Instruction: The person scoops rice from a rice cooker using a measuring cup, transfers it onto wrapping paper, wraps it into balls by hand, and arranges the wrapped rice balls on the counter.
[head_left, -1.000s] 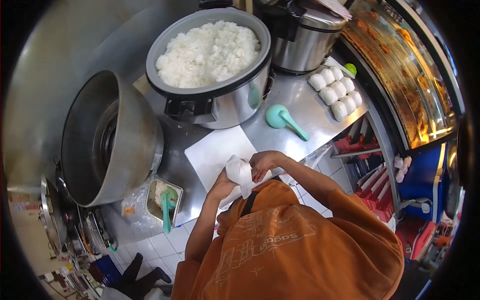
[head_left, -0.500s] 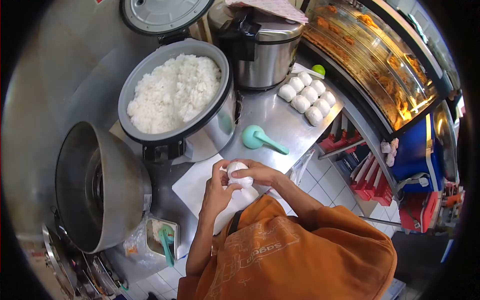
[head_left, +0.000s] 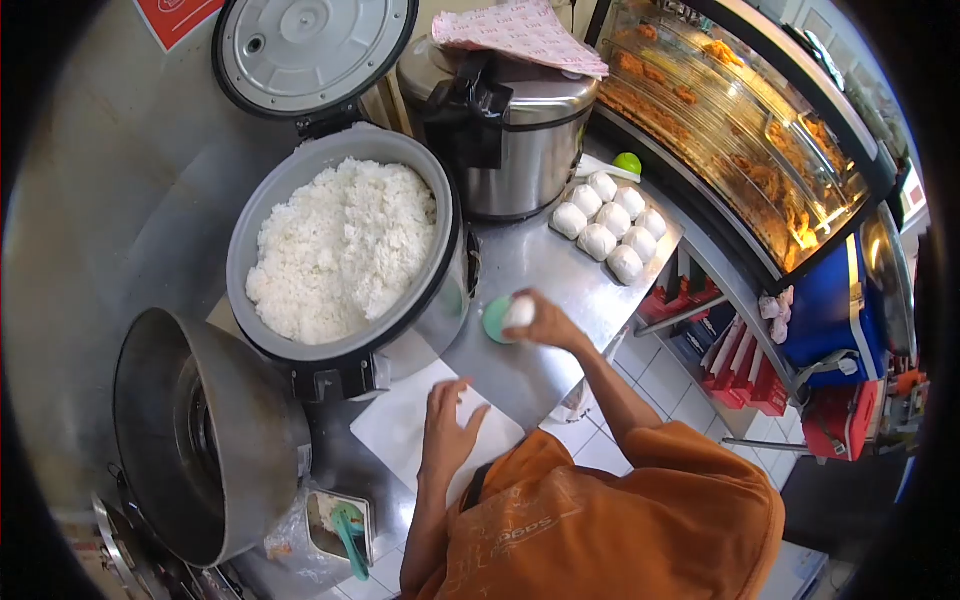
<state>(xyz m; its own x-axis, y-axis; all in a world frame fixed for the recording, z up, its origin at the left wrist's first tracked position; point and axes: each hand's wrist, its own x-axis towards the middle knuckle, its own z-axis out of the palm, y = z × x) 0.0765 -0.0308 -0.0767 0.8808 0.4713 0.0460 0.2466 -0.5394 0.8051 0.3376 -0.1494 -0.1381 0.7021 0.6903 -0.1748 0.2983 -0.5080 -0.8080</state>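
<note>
A white wrapped ball (head_left: pixel 519 313) is gripped by my right hand (head_left: pixel 540 322), above the green scoop (head_left: pixel 497 320) on the steel counter. My left hand (head_left: pixel 450 428), fingers apart and holding nothing, is over the white paper sheets (head_left: pixel 392 421). Beyond the sheets stands an open rice cooker (head_left: pixel 440 300) full of white rice (head_left: pixel 345 250). Several wrapped balls (head_left: pixel 611 222) sit grouped at the counter's right end.
A large metal pot (head_left: pixel 250 450) stands on the left, near a small metal container (head_left: pixel 325 535) with a green-handled scoop (head_left: pixel 350 535). A closed cooker (head_left: pixel 530 150) is at the back, beside a lit food display case (head_left: pixel 740 130) and a green lime (head_left: pixel 627 163).
My right hand has moved away to the right with the wrapped ball, over the green scoop. My left hand has let go of the ball and opened. The view has shifted.
</note>
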